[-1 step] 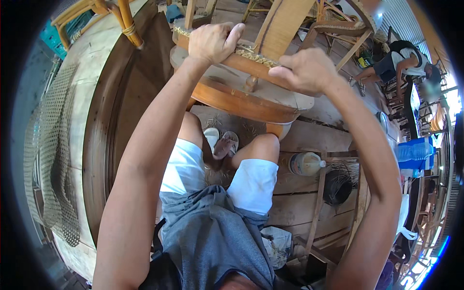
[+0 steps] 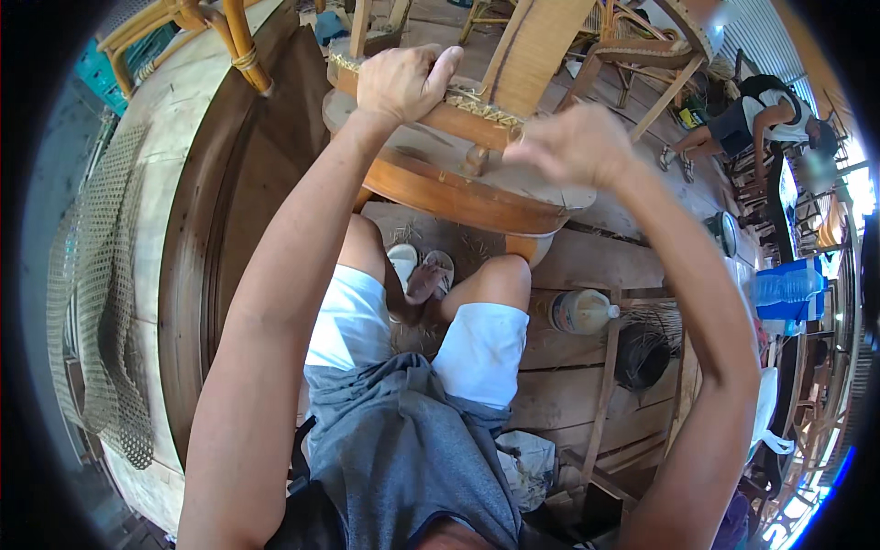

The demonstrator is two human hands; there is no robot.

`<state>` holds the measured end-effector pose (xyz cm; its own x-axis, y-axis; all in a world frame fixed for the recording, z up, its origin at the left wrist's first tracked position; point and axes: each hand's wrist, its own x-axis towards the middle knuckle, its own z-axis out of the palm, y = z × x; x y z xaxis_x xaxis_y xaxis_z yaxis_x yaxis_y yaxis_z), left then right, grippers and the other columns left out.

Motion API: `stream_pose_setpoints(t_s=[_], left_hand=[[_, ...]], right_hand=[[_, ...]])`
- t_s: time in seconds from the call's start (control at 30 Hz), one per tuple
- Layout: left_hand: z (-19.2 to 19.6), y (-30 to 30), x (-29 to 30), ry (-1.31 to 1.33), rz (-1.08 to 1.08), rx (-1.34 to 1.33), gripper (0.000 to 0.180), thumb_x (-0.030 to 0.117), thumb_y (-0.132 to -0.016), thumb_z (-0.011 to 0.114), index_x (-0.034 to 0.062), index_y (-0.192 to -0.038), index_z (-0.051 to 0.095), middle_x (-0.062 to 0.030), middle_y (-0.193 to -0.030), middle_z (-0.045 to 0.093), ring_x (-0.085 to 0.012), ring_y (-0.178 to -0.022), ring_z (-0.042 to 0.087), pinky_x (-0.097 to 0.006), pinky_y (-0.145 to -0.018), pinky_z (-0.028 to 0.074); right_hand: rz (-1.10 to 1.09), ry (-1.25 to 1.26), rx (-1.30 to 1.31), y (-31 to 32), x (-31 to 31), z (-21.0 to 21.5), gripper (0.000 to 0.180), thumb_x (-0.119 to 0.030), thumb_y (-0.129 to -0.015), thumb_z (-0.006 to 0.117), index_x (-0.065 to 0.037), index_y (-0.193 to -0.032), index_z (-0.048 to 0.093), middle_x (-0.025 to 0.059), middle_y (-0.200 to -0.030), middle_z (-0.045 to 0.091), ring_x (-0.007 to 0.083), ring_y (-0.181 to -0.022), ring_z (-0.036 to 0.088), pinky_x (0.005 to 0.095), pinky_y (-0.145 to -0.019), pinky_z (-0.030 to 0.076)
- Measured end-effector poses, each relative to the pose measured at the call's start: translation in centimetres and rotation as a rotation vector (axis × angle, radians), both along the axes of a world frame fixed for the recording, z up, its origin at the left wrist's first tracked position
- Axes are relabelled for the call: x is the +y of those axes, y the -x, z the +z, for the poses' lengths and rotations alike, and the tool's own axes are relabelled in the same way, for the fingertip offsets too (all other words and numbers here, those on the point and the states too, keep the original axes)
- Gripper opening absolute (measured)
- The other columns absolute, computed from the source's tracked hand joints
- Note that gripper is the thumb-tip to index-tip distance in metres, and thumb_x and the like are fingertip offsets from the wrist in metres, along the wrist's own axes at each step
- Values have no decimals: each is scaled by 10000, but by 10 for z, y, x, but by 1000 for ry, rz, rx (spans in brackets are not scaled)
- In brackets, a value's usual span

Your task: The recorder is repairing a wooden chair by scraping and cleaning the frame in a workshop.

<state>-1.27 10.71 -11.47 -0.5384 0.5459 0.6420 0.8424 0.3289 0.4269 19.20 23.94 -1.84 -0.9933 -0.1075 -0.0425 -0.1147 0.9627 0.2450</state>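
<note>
A curved wooden chair rail lies in front of me, with pale woven cane lacing along its top edge. My left hand is closed over the left part of this rail, its thumb sticking up. Close to the rail's right end, my right hand is smeared by motion, with bent fingers pointing left; whatever it may hold does not show. A flat wooden back panel rises behind the lacing. Below the rail sits a round wooden base with a brown curved edge.
At left stands a pale-topped table with woven mesh draped over it and a rattan frame on top. A plastic jug and black bucket stand right of my knees. Another person bends over at far right.
My right hand has shifted slightly down and left off the rail's right end, and is now blurred. My left hand stays in place on the rail.
</note>
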Motion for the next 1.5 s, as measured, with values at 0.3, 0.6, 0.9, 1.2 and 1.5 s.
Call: stream_pose_setpoints(t_s=[0.3,0.6,0.9,1.2,1.5], left_hand=[[0,5,-4,37,24,-6,570,606,-988,374,203,-842,750,-129,-752,708,-352,-771,694,-465,-688,541],[-6,10,-1,32,31,-8,567,601,-989,376,194,-867,750,-150,-768,707,-367,-781,690,-479,-697,541],[0,4,-2,84,9,-39,546,587,-1001,353,231,-994,767,-130,-829,729,-345,-845,701,-467,-756,546],[-1,8,-3,63,38,9,519,556,-1006,365,196,-942,733,-130,-795,710,-362,-806,686,-483,-709,529],[-4,8,1,31,29,3,498,534,-993,401,200,-905,759,-131,-795,722,-348,-798,700,-478,-725,545]], right_hand=[[126,230,178,-54,-63,-12,497,-575,-956,524,-144,-722,606,33,-561,611,245,-492,588,371,-532,459],[360,461,264,-60,-166,-17,484,-675,-873,547,-213,-780,656,-60,-596,590,161,-498,569,299,-578,494],[-232,-15,-601,-48,-124,-61,386,-476,-973,537,-107,-993,649,137,-838,738,297,-783,734,420,-737,516],[-656,744,351,-14,-58,-58,225,-159,-992,474,15,-1117,539,320,-899,670,467,-901,669,525,-765,554],[-847,1997,287,-25,-106,-108,272,-266,-1082,399,-62,-1222,513,88,-801,602,146,-489,574,288,-410,481]])
